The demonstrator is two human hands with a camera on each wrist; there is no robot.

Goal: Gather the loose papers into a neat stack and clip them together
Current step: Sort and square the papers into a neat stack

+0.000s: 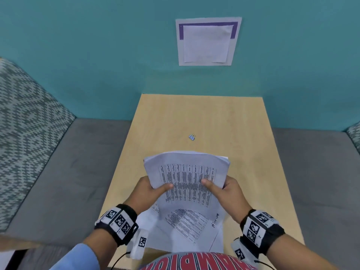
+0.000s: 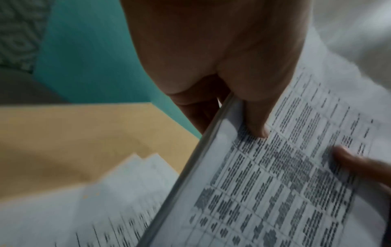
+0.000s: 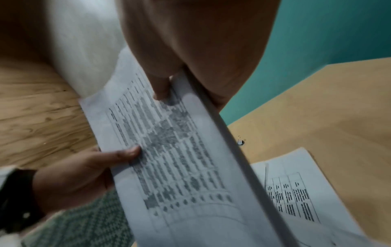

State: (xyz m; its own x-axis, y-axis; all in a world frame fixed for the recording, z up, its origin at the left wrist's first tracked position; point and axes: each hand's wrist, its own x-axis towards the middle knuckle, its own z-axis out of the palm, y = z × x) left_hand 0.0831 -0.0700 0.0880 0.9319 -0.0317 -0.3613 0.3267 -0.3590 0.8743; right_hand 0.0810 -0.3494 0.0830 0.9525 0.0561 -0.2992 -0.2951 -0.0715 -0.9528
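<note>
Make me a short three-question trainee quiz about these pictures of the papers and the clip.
1. True or false: the small metal binder clip is already on the held bundle of printed white papers.
2. Which hands grip the bundle? A) left hand only B) right hand only C) both
3. Fill in: more loose printed sheets lie on the light wooden ____.

Key: 1 false; 2 C; 3 table.
</note>
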